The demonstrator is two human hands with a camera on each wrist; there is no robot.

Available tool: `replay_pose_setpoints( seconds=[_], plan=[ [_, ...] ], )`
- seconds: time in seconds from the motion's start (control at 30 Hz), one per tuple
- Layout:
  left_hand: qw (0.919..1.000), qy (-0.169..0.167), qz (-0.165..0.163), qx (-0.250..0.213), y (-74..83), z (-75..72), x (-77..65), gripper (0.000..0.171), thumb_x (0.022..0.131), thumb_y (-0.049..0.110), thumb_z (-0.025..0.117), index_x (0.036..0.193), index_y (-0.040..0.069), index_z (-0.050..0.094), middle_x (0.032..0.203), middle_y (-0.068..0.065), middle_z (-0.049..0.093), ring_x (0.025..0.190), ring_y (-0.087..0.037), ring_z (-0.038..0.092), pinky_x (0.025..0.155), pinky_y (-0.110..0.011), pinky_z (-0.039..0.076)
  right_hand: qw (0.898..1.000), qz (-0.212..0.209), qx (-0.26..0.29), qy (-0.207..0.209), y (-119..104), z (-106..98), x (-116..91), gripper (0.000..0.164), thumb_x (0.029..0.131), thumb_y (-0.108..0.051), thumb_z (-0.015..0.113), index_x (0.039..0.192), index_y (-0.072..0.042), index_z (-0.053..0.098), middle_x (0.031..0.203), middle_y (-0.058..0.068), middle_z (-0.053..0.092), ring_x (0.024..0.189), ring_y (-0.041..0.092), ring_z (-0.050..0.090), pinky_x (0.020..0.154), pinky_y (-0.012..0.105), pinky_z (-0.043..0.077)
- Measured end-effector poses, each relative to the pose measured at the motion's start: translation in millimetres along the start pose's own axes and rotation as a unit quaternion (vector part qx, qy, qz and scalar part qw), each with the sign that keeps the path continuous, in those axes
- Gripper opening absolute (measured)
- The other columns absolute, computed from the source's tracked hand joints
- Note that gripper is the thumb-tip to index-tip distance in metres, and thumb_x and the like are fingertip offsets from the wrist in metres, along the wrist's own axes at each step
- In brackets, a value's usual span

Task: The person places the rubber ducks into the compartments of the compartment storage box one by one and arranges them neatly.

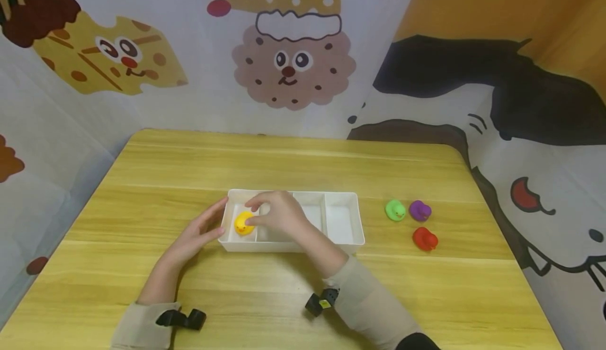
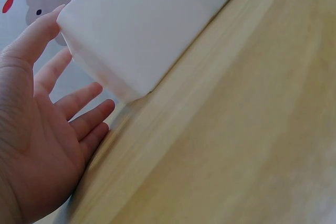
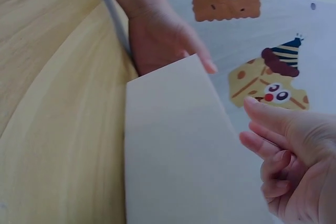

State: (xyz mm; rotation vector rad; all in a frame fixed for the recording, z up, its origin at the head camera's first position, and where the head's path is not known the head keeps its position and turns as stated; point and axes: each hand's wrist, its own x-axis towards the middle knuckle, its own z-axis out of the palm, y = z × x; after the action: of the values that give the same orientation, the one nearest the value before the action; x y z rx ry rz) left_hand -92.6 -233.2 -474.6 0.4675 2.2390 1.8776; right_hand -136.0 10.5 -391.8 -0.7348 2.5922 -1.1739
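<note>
A white divided tray (image 1: 292, 247) lies lengthwise on the table, with several compartments. Inside its leftmost compartment sits a yellow rubber duck (image 1: 243, 224). My right hand (image 1: 280, 214) hovers over the tray's left part, thumb overlapping the duck's edge in the head view. In the right wrist view, thumb and forefinger stand apart with nothing seen between them, and the other fingers are loosely bent. At the tray's left end is my left hand (image 1: 193, 238), its fingers mostly extended along the side wall. The left wrist view shows its thumb at the tray's (image 2: 142, 30) upper corner.
Right of the tray, a green rubber duck (image 1: 395, 210), a purple duck (image 1: 420, 211) and a red duck (image 1: 425, 239) stand close together on the wooden table (image 1: 265, 292). Behind the table hangs a white cloth (image 1: 199, 113) printed with cartoon figures.
</note>
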Motion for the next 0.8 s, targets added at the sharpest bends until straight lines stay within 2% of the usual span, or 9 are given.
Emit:
replay_pose_setpoints(
  seconds=[0.1,0.2,0.33,0.5,0.6,0.8],
  plan=[
    [1.0,0.001,-0.003,0.001,0.0,0.0,0.0,0.062,0.096,0.007,0.055,0.152,0.013,0.028,0.153,-0.018,0.027,0.136,-0.041,0.024,0.104,-0.066,0.017,1.0,-0.017,0.01,0.007,-0.3,-5.6,-5.0,0.033,0.076,-0.026,0.083,0.106,-0.016,0.074,0.09,-0.006,0.07,0.085,0.014,0.062,0.071,0.023,0.046],
    [1.0,0.001,-0.001,0.002,0.0,0.0,0.0,0.062,0.096,0.006,0.055,0.152,0.013,0.028,0.153,-0.017,0.027,0.136,-0.04,0.025,0.105,-0.065,0.017,0.999,-0.032,0.018,0.016,-0.9,-11.6,-10.9,0.032,0.076,-0.025,0.083,0.105,-0.015,0.074,0.089,-0.004,0.07,0.071,0.015,0.058,0.061,0.023,0.043],
    [1.0,0.001,0.006,0.003,-0.4,0.5,-0.2,0.062,0.096,0.005,0.056,0.151,0.011,0.028,0.153,-0.017,0.027,0.136,-0.039,0.025,0.106,-0.063,0.018,0.998,-0.042,0.022,0.032,-0.6,-19.6,-20.3,0.03,0.076,-0.023,0.083,0.104,-0.015,0.074,0.089,-0.005,0.07,0.054,0.013,0.045,0.049,0.023,0.038],
    [1.0,0.0,0.009,-0.002,-0.7,1.0,-0.6,0.063,0.096,0.003,0.055,0.151,0.01,0.028,0.154,-0.016,0.025,0.137,-0.038,0.024,0.107,-0.061,0.016,0.997,-0.048,0.035,0.058,3.5,-29.0,-31.9,0.03,0.075,-0.019,0.084,0.104,-0.016,0.075,0.089,-0.007,0.07,0.054,0.014,0.045,0.049,0.023,0.038],
    [1.0,0.001,0.009,-0.003,-0.5,0.9,-0.5,0.063,0.096,0.003,0.055,0.151,0.01,0.028,0.154,-0.016,0.025,0.137,-0.038,0.024,0.107,-0.062,0.016,0.995,-0.052,0.057,0.069,7.9,-35.1,-39.7,0.031,0.074,-0.017,0.083,0.104,-0.015,0.075,0.09,-0.003,0.071,0.054,0.017,0.045,0.049,0.025,0.037],
    [1.0,0.003,0.009,0.004,-0.8,0.2,0.2,0.063,0.096,0.005,0.055,0.152,0.011,0.028,0.154,-0.016,0.025,0.136,-0.04,0.025,0.106,-0.064,0.016,0.992,-0.056,0.068,0.09,19.2,-49.2,-57.0,0.03,0.075,-0.018,0.083,0.104,-0.014,0.075,0.089,-0.007,0.07,0.053,0.012,0.041,0.048,0.024,0.035]
  ],
)
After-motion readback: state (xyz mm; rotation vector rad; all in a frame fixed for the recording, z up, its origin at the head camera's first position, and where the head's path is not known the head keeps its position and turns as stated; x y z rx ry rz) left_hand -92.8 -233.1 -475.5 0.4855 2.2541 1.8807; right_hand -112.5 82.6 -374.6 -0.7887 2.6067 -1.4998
